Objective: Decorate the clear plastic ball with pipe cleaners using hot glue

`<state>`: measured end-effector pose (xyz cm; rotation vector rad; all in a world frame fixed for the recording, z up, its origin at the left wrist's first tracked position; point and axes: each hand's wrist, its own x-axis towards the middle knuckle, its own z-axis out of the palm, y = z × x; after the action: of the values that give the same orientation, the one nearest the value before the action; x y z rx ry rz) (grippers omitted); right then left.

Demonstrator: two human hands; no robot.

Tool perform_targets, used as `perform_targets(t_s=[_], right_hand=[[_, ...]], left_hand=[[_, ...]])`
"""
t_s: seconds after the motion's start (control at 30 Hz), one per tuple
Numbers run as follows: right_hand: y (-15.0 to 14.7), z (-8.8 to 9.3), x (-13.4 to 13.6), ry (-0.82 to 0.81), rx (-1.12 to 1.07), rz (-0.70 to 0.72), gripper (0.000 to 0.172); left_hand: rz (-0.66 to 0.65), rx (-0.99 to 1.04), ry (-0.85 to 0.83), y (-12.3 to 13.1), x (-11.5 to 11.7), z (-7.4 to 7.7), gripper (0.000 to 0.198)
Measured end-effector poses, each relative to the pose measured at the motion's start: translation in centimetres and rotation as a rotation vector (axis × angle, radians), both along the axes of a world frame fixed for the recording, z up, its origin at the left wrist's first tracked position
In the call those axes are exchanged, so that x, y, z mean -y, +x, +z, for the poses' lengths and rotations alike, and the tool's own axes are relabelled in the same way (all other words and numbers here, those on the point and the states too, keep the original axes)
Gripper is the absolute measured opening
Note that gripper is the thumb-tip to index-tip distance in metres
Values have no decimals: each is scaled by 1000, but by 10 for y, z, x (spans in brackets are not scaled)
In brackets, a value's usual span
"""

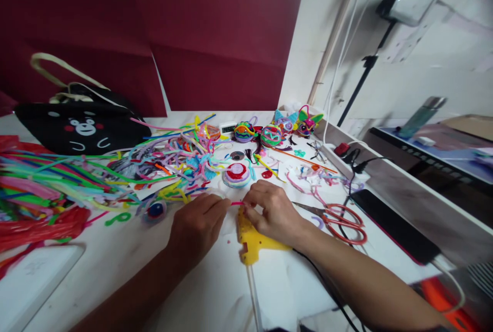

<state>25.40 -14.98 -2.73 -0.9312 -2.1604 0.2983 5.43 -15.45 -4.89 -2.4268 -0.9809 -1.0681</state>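
A short pink pipe cleaner (236,203) stretches between my two hands. My left hand (198,221) pinches its left end, and my right hand (271,208) pinches the other end with thumb and fingers. Below my right hand lies a yellow glue gun (252,242) with a clear glue stick (253,291) sticking out of its back. Just beyond my hands sits a round piece coiled in red, white and pale colours (236,174). A small ball with a dark blue and red centre (155,211) rests left of my left hand.
Orange-handled scissors (346,223) and a black phone (395,225) lie at right. Loose pipe cleaners (96,173) cover the left side, before a black bag (84,127). Several decorated balls (271,136) stand at the back. A white box-like object (42,283) is at front left.
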Motion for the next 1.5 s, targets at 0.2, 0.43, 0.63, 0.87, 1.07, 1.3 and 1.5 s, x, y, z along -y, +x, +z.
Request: perform_targets(t_s=[0.2, 0.43, 0.63, 0.87, 1.07, 1.3, 1.5], right_hand=[[-10, -2, 4, -346, -486, -46, 11], [-24, -9, 9, -673, -847, -69, 18], [-16, -9, 2, -636, -660, 12, 18], [-2, 0, -1, -170, -186, 18, 10], [2, 1, 1, -11, 102, 13, 11], [-2, 6, 5, -216, -234, 8, 13], [-13, -1, 8, -448, -545, -40, 12]], left_hand=[[-63, 279, -227, 8, 3, 2, 10], [-102, 341, -275, 15, 10, 1, 7], [-42, 232, -135, 6, 2, -3, 11], [5, -24, 63, -1, 0, 2, 12], [-7, -115, 130, 0, 1, 3, 13], [-38, 182, -132, 6, 4, 4, 7], [-71, 315, -263, 15, 12, 4, 11]])
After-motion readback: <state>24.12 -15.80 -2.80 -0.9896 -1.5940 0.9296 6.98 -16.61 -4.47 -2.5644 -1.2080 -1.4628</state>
